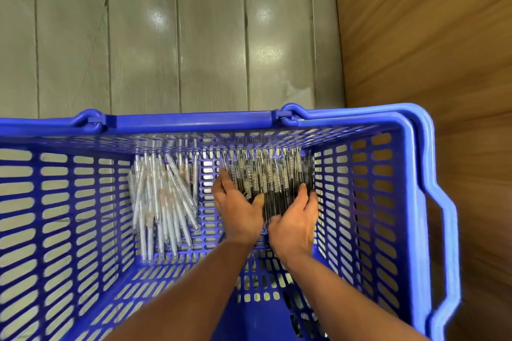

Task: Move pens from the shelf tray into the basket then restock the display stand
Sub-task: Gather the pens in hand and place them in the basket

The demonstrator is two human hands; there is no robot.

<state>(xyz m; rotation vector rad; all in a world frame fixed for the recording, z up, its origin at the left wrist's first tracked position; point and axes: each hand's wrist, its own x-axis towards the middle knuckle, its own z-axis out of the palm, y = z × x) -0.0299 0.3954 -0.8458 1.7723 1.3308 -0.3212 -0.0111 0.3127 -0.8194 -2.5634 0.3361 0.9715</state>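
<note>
head view looks straight down for me into a blue slotted basket (pixel 410 163) standing on a grey plank floor (pixel 144 44), the planks glossy with pale patches of reflected light. beyond my right wrist, outside the basket's rim and its folded handle (pixel 446 219), a brown wood-grain surface (pixel 432 36) runs up the edge of the frame, blurred. both my hands are down on the basket bottom: my left hand (pixel 239 210) and right hand (pixel 295 220) bracket a bundle of dark pens (pixel 273 180), fingers curled against its two sides and thumbs lying over the near ends, so i read both as grasping that bundle rather than resting slack. the dark pens lie side by side, pointing away from my palms toward the far wall of the basket, and the bundle sits close to the right-hand wall. just past my left knuckles, apart from the grip, a loose heap of clear pale pens (pixel 163 202) lies on the slotted bottom, some crossing one another. my bare forearms enter from the near edge.
</note>
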